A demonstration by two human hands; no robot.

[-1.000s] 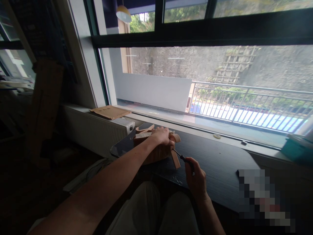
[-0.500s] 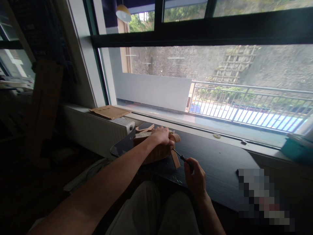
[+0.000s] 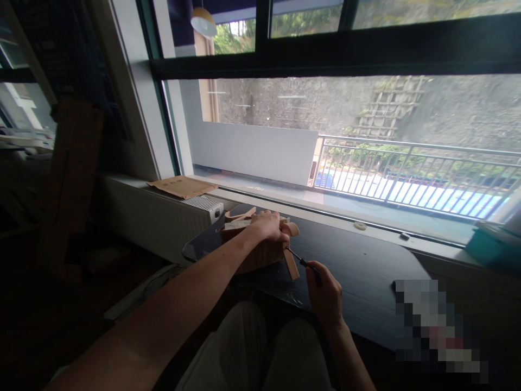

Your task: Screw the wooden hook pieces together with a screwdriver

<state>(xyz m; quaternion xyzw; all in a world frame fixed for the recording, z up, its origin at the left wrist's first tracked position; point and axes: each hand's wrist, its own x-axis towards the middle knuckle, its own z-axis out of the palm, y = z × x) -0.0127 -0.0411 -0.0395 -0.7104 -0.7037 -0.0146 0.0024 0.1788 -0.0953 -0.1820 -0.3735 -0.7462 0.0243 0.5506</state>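
Pressing down on the wooden piece, your left hand is clasped over its top, fingers bent down over the edge at 3 o'clock and holding the wood. Your right hand is closed tight around the dark handle of a screwdriver. Its thin shaft runs toward 10 o'clock and meets the wood just beside a slanting leg. The wooden piece sits on the dark table, near its left end, at 12 o'clock from your knees. Your right hand is at 4 o'clock from it.
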